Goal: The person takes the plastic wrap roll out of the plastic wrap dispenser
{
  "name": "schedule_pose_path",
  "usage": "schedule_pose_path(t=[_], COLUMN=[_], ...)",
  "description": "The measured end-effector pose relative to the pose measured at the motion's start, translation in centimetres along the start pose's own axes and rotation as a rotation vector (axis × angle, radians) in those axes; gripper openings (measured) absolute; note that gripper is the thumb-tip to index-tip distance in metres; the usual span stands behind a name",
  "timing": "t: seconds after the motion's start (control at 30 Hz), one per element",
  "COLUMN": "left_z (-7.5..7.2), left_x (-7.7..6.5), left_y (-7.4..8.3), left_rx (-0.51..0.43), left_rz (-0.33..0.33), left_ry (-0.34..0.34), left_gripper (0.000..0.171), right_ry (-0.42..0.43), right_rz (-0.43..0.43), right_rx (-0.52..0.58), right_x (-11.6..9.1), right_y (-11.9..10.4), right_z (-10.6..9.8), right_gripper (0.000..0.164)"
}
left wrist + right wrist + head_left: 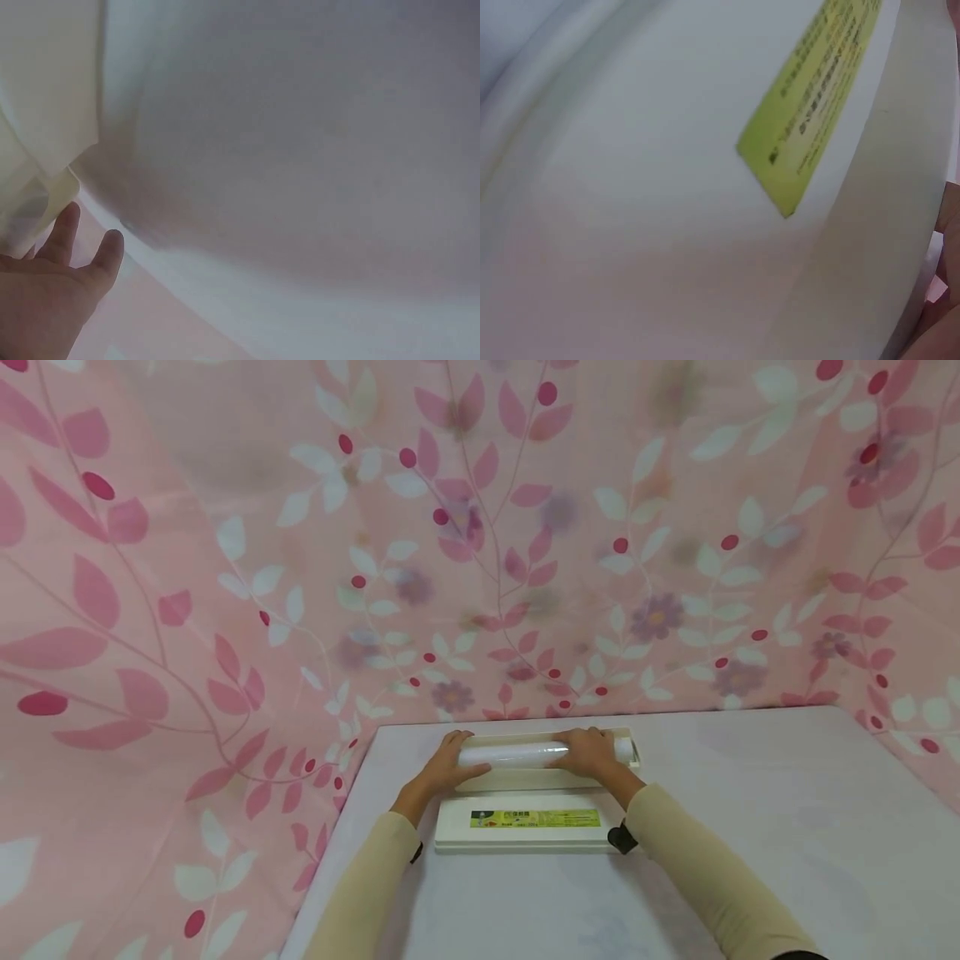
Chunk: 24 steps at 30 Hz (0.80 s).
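Observation:
A white roll of cling film lies lengthwise over the open tray of a cream dispenser box. My left hand holds the roll's left end, thumb on the near side and fingers on the far side. In the left wrist view, the fingers of the left hand show beside the box's end. Farther right, my right hand grips the roll from above, leaving its right tip showing. The box's lid is folded back toward me, bearing a yellow-green label.
The box stands near the back of a table with a pale cover. A pink floral curtain hangs behind and along the left. The table's left edge is not far from the left sleeve.

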<state>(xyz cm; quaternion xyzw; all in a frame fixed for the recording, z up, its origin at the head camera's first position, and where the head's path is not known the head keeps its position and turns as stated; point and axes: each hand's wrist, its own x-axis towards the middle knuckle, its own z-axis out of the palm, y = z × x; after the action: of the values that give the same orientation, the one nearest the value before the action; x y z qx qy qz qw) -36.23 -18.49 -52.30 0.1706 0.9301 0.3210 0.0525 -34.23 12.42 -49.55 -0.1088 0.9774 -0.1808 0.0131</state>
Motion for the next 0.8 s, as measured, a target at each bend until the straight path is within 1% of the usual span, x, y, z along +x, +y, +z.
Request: schedule_pose_path(t=[0.2,0.33,0.43,0.57,0.73,0.8], left_z=[0.0,0.1,-0.1,-0.3,0.0,0.0], left_x=[-0.1,-0.1,0.0,0.1,0.2,0.4], left_y=[-0.1,-0.2,-0.1,-0.1,-0.2,-0.2], left_rx=[-0.023,-0.005,-0.006,-0.016,-0.013,-0.01], left_rz=[0.002,0.0,-0.001,0.001,0.004,0.017], left_ry=[0.0,0.004,0.019,0.03,0.014,0.024], left_gripper=[0.084,0.083,0.084,0.083,0.081,0.081], right_ry=[0.041,0.053,0.077,0.099,0.093,0.097], right_rz=[-0.01,-0.026,-0.04,-0.046,-0.017,-0.018], right_rx=[-0.054,-0.075,-0.087,-0.074,-0.063,-0.056], right_x=[0.1,0.1,0.1,0.1,-0.2,-0.3], right_y=[-0.5,-0.6,-0.8,-0.8,-0.4,-0.3], right_z=[-0.3,-0.7,-1.2,-1.6,-1.9,-2.1], right_gripper=[0.063,0.064,0.062,0.057,0.056,0.056])
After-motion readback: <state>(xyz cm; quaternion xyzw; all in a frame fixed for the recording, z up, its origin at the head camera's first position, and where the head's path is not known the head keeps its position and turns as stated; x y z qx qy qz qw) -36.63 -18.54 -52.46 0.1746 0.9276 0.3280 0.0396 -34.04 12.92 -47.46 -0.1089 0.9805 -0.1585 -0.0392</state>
